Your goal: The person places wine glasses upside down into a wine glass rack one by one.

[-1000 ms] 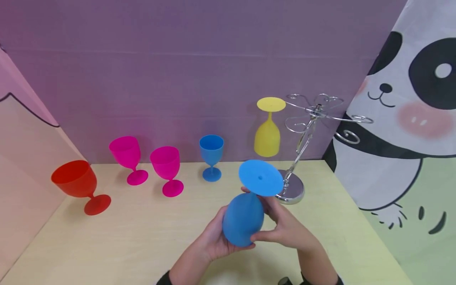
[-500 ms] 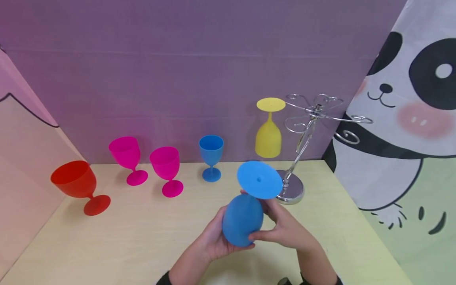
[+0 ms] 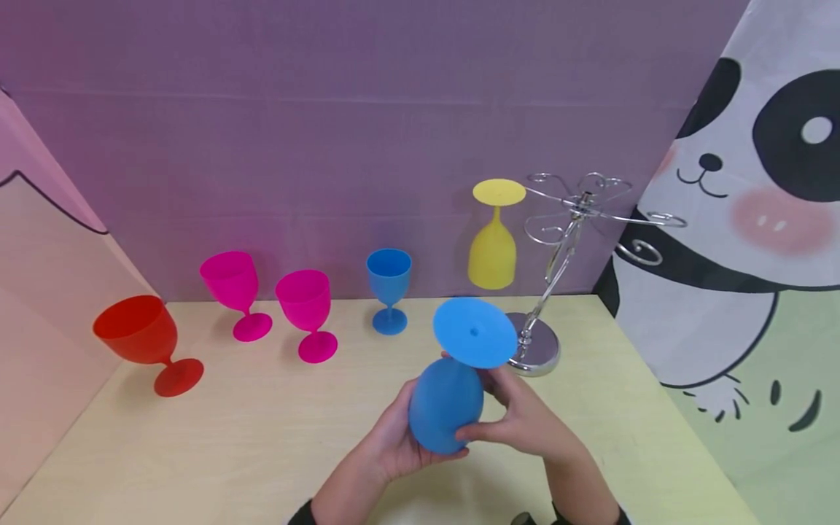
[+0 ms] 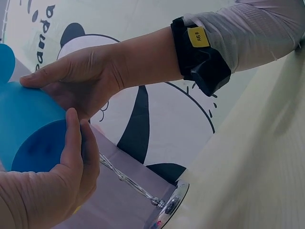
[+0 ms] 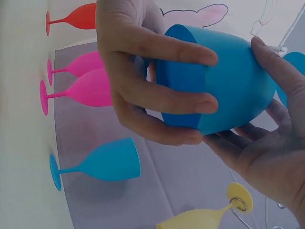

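- Blue goblet point(image 3: 446, 405), held inverted between both hands: its foot point(image 3: 475, 332) has shifted slightly toward the left-hand side over the last second, while the bowl has scarcely moved.
- Significance (judged): a small tilt within the grip rather than a transfer; the goblet is wholly in hand, apart from the chrome stand point(image 3: 541, 343) beyond the right hand.
- Left hand point(image 3: 399, 441): cupped round the bowl at its rim, the fingers lying across the edge.
- Right hand point(image 3: 518, 419): clasping the bowl from the opposite side, thumb on its outer wall; whether the far fingers also bear on the stem cannot be told.
- Appearance: matt, evenly coloured, with a rounded bowl and flat disc foot; the interior reads darker in both wrist views.
- Surroundings: beyond the hands, a yellow goblet point(image 3: 494, 251) hangs foot-up from the stand; an upright blue goblet point(image 3: 390, 273) stands beyond the left hand, with two magenta goblets point(image 3: 305, 302) and a red goblet point(image 3: 141, 332) farther left.
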Available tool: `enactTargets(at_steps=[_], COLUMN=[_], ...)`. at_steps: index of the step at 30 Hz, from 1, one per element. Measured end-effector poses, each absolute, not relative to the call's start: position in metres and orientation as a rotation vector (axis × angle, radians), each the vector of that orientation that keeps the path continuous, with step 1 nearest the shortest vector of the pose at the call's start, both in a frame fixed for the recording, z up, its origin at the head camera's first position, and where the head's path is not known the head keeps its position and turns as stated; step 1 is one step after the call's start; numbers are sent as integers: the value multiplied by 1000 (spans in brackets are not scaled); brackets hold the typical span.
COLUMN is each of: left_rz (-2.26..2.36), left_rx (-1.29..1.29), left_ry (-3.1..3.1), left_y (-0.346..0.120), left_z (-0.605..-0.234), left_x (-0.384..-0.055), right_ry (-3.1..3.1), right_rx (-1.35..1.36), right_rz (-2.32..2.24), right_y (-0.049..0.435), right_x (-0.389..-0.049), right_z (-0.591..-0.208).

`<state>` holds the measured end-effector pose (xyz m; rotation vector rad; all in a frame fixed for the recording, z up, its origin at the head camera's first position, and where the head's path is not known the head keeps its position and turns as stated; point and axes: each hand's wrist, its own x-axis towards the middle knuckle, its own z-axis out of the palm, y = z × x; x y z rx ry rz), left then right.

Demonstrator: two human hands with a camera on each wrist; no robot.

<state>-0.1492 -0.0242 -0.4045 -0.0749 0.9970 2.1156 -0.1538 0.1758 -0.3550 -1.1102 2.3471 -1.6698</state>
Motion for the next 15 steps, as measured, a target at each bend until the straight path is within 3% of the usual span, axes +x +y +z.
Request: enactTargets(at_steps=[15], left_rz=[2119], left_rx=[-40], left_ry=[1006], left_y=[-23], left_z=[-404], left_x=[-149], right_ry=[2439], right_rx=[-1092], right_rz=[-1654], right_y=[178], right_x=[-152], right_z=[-354])
